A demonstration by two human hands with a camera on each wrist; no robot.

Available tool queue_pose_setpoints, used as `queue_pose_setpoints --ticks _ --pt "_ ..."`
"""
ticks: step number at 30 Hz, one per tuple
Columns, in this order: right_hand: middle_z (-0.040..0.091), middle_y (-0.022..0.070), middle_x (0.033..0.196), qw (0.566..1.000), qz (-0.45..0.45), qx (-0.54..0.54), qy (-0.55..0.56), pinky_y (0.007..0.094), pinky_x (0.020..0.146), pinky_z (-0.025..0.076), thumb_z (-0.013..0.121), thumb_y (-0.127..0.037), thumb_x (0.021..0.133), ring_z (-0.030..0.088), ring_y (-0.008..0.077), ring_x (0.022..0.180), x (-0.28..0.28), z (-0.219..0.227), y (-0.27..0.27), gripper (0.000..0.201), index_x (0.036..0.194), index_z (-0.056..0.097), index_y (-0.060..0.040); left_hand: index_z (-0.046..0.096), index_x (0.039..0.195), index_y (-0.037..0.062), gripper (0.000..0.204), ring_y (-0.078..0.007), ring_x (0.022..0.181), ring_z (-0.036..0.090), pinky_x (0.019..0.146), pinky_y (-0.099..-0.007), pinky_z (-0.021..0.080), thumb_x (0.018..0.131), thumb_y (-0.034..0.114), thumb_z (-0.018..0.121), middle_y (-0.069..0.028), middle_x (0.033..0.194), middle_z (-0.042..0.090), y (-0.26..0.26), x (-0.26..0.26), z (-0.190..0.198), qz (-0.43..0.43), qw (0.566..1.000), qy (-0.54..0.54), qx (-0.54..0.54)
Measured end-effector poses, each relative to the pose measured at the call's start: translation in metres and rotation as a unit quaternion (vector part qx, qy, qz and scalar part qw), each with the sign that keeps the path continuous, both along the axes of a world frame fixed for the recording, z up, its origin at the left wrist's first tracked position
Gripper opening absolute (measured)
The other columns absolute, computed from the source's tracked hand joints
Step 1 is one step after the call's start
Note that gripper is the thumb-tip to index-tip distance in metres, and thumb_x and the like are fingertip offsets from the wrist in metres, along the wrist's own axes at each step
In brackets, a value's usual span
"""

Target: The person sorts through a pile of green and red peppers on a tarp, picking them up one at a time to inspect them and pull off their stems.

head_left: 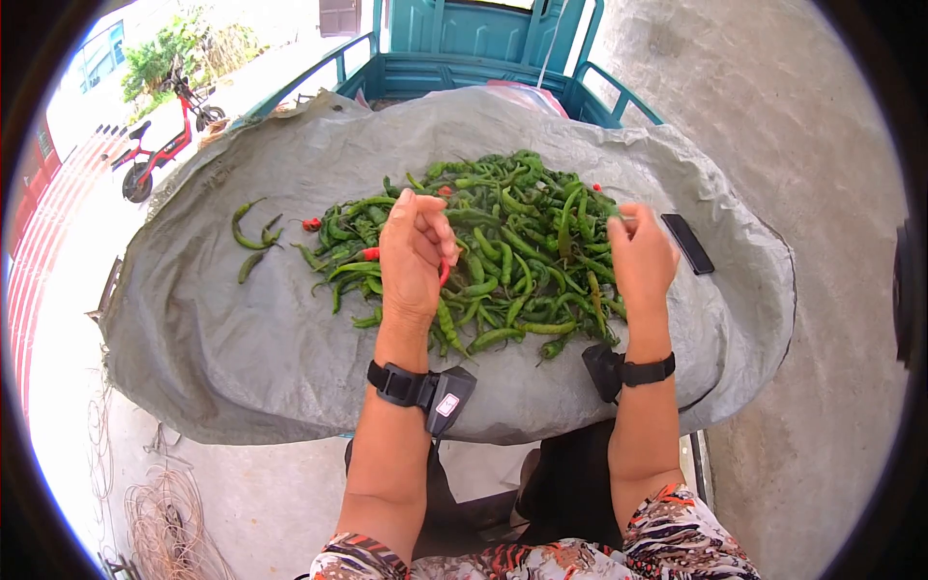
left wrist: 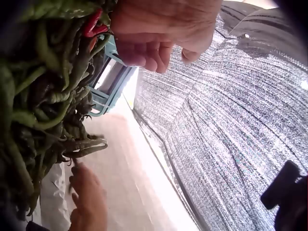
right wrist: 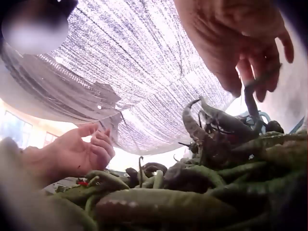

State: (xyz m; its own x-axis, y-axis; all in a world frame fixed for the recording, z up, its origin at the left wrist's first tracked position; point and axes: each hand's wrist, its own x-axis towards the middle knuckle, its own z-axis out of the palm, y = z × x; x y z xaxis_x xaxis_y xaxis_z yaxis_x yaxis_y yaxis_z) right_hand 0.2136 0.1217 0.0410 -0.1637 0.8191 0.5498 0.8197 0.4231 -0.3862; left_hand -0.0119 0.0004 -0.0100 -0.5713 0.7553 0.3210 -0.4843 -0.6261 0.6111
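Note:
A heap of green chili peppers [head_left: 503, 256], with a few red ones among them, lies on a grey sheet. Over the heap's left part my left hand [head_left: 414, 256] is raised, its fingers loosely bent and holding nothing. A red chili pepper [head_left: 371, 253] shows right beside that hand. At the heap's right edge, my right hand [head_left: 643, 256] pinches a thin, bent, dark green chili pepper [right wrist: 250, 96] between thumb and fingers. Seen from the right wrist, this piece hangs just above the heap, and the left hand [right wrist: 79, 151] appears behind the peppers.
A black phone [head_left: 687, 244] lies on the grey sheet [head_left: 242, 338], right of the heap. Several loose green chili peppers [head_left: 253, 237] lie apart on the left. Beyond the sheet stands a teal cart bed with rails [head_left: 454, 68]. A red scooter [head_left: 169, 140] is parked at far left.

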Motion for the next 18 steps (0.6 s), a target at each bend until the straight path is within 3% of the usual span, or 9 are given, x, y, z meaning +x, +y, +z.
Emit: queue_pose_setpoints --ticks 1,4,7,10,11,14,18 --pt "0.070 0.0085 0.101 0.994 -0.034 0.094 -0.046 0.0428 0.090 0.044 0.065 -0.028 0.090 0.064 0.0273 0.098 -0.002 -0.012 0.003 0.032 0.117 0.063 -0.0092 0.061 0.097 0.0067 0.037 -0.0132 0.060 0.050 0.052 -0.0286 0.042 0.106 0.037 0.042 -0.0016 0.070 0.053 0.000 0.000 0.000 0.000 1.000 0.002 -0.004" --pt "0.067 0.0097 0.110 0.991 0.094 0.026 0.092 0.0454 0.096 0.040 0.067 -0.035 0.087 0.061 0.0291 0.104 -0.008 -0.010 0.003 0.040 0.118 0.063 -0.0089 0.061 0.098 0.0058 0.033 -0.0128 0.059 0.050 0.051 -0.0284 0.041 0.103 0.034 0.045 -0.0013 0.071 0.053 0.002 0.001 0.000 0.010 0.999 0.019 -0.027" --pt "0.066 0.0105 0.113 0.990 0.126 0.006 0.067 0.0455 0.096 0.041 0.070 -0.035 0.085 0.059 0.0307 0.107 -0.023 -0.013 -0.004 0.043 0.118 0.063 -0.0077 0.061 0.098 0.0051 0.030 -0.0125 0.059 0.050 0.051 -0.0279 0.041 0.101 0.032 0.048 -0.0014 0.072 0.054 0.002 0.004 0.001 0.012 0.997 0.065 -0.039" --pt "0.067 0.0109 0.110 0.975 0.150 0.157 -0.048 0.0460 0.093 0.042 0.072 -0.035 0.083 0.059 0.0315 0.106 -0.028 -0.028 -0.006 0.048 0.120 0.062 -0.0060 0.060 0.099 0.0051 0.029 -0.0125 0.059 0.050 0.052 -0.0276 0.041 0.099 0.032 0.049 -0.0020 0.073 0.055 0.002 0.006 0.001 -0.004 0.993 0.099 -0.063" --pt "0.067 0.0134 0.111 0.975 0.141 0.157 -0.065 0.0462 0.092 0.043 0.073 -0.034 0.083 0.059 0.0333 0.105 -0.029 -0.029 -0.006 0.047 0.119 0.063 -0.0050 0.060 0.099 0.0052 0.029 -0.0125 0.059 0.051 0.052 -0.0276 0.041 0.099 0.032 0.049 -0.0022 0.073 0.055 0.002 0.007 0.002 -0.007 0.991 0.115 -0.069" --pt "0.067 0.0143 0.111 0.987 0.157 0.011 -0.005 0.0433 0.090 0.043 0.072 -0.032 0.084 0.058 0.0325 0.102 -0.026 -0.022 -0.004 0.044 0.116 0.065 -0.0035 0.060 0.099 0.0052 0.028 -0.0124 0.059 0.051 0.052 -0.0274 0.041 0.099 0.032 0.050 -0.0027 0.074 0.055 0.001 0.010 0.006 -0.020 0.984 0.155 -0.086" --pt "0.065 0.0077 0.091 0.968 0.168 0.039 0.182 0.0371 0.082 0.043 0.067 -0.028 0.091 0.057 0.0248 0.089 -0.022 -0.002 -0.019 0.034 0.114 0.067 -0.0036 0.060 0.101 0.0048 0.028 -0.0119 0.060 0.051 0.052 -0.0264 0.041 0.098 0.031 0.052 -0.0029 0.075 0.057 -0.003 0.013 0.011 -0.051 0.979 0.175 -0.093"
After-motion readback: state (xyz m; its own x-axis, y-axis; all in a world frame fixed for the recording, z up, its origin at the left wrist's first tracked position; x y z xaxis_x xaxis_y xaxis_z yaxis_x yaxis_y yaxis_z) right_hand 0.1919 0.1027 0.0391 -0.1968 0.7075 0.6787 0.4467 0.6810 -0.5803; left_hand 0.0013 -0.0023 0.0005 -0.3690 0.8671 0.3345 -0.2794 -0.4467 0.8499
